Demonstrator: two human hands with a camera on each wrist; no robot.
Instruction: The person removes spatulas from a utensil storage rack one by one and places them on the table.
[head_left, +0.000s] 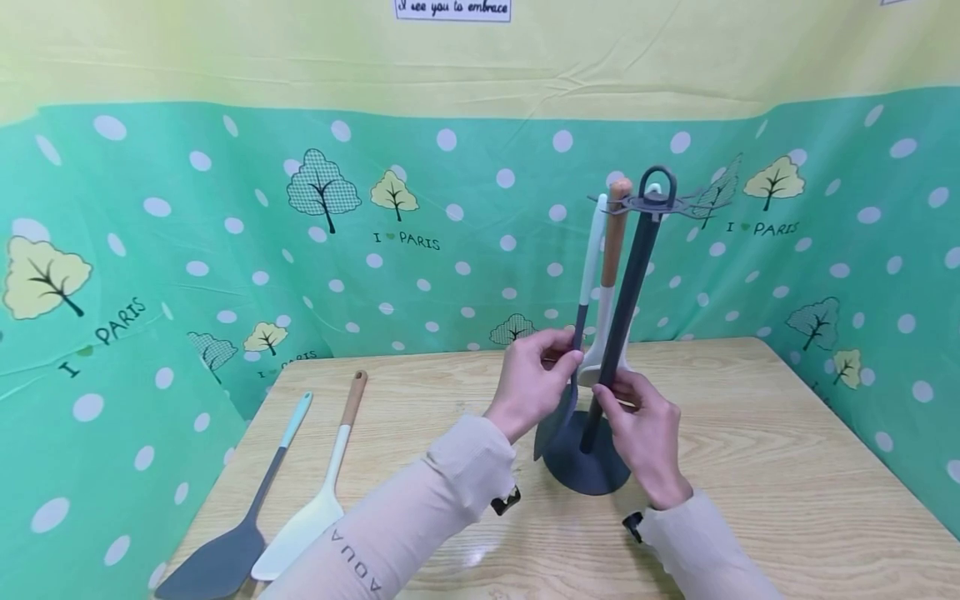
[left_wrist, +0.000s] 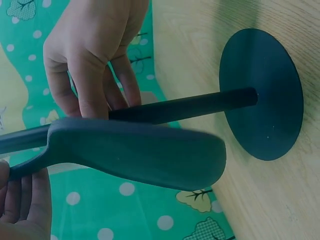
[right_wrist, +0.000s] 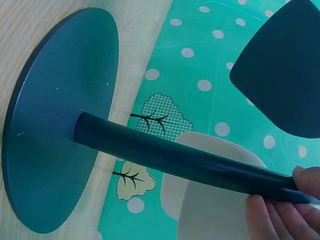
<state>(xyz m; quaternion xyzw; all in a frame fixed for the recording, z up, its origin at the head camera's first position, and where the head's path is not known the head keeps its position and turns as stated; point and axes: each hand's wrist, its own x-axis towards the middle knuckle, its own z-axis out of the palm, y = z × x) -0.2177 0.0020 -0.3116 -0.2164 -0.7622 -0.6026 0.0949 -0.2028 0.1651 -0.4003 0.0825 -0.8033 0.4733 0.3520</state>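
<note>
My left hand (head_left: 528, 383) pinches the dark shaft of a spatula (head_left: 589, 258) with a mint handle. That handle's top end is right at a hook of the utensil stand (head_left: 633, 287), and its dark head (left_wrist: 135, 155) hangs low beside the pole. With my right hand (head_left: 648, 433) I grip the stand's dark pole (right_wrist: 165, 152) in its lower half, fingers and thumb round it. The stand's round base (head_left: 588, 471) rests on the table. A white utensil with a wooden handle (head_left: 615, 242) hangs behind, its head partly hidden by the pole.
On the table's left lie a dark spatula (head_left: 225, 554) with a mint handle and a white turner (head_left: 303, 529) with a wooden handle, partly covered by my left sleeve. A green dotted cloth (head_left: 450, 292) hangs behind the wooden table (head_left: 750, 467).
</note>
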